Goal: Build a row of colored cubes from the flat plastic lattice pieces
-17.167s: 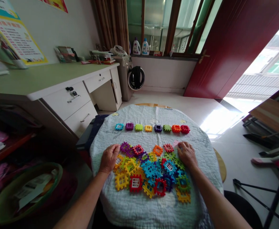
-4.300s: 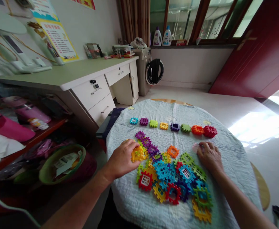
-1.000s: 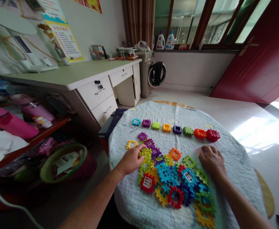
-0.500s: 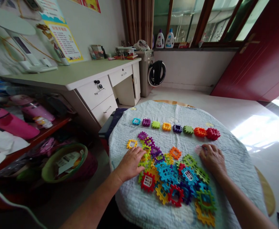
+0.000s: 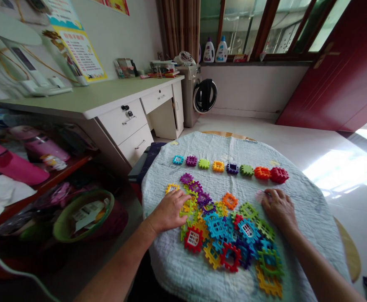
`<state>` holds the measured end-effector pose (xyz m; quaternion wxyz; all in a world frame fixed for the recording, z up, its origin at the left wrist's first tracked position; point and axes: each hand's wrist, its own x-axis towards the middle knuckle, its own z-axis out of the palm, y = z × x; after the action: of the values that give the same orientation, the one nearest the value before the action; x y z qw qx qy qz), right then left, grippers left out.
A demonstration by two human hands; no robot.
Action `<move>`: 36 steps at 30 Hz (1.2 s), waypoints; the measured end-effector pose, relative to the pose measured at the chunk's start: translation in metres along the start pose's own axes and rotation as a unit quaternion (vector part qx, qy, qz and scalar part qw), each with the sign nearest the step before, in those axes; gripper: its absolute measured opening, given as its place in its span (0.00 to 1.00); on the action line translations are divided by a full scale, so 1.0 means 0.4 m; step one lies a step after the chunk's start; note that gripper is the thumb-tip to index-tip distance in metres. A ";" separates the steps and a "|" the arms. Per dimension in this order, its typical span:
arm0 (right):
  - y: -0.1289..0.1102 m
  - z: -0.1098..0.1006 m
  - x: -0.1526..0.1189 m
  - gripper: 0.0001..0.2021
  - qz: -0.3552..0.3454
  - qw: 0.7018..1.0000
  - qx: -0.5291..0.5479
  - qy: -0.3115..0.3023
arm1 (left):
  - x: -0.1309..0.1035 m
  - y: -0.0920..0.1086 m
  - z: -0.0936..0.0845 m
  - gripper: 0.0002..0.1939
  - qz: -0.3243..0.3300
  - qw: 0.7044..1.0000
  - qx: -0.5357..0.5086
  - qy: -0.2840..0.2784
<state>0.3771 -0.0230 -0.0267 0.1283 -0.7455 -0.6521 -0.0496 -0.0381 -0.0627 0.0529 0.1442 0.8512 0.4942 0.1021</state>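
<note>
My left hand lies over the left edge of a pile of colourful plastic interlocking tiles, thumb apart from the fingers. Just beyond its fingers is a yellow window tile, partly covered. Yellow-green tiles lie beside the fingertips; whether they touch is hard to see. My right hand rests on the cloth right of the pile, fingers slightly bent and apart, with no tile seen in it. The pile includes blue tiles, a red window tile, an orange tile and green tiles.
A row of small tile stacks, from a light blue one to a red one, runs across the far part of the round cloth-covered table. A bin and a desk stand to the left.
My left hand has shifted slightly left and up, covering part of the yellow window tile. My right hand stays in place. The whole view has moved a little.
</note>
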 end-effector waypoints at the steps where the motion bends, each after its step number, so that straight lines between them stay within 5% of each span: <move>1: -0.001 -0.001 0.000 0.19 0.000 1.000 0.001 0.001 | 0.007 -0.003 -0.006 0.26 0.005 1.000 -0.002 0.014; 4: 0.000 0.000 0.000 0.18 0.001 1.000 0.002 0.003 | 0.038 -0.007 -0.013 0.27 0.027 0.999 0.004 0.034; 10: 0.008 0.007 0.003 0.17 0.001 1.000 0.006 0.000 | 0.093 -0.012 0.016 0.27 0.062 0.996 0.049 -0.030; 36: 0.003 0.006 -0.001 0.18 0.001 1.000 -0.002 -0.001 | 0.130 -0.019 -0.004 0.23 0.047 0.993 0.076 -0.075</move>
<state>0.3782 -0.0228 -0.0293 0.1267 -0.7463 -0.6515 -0.0501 -0.0192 -0.0137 0.0535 0.1105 0.8872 0.4480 0.0064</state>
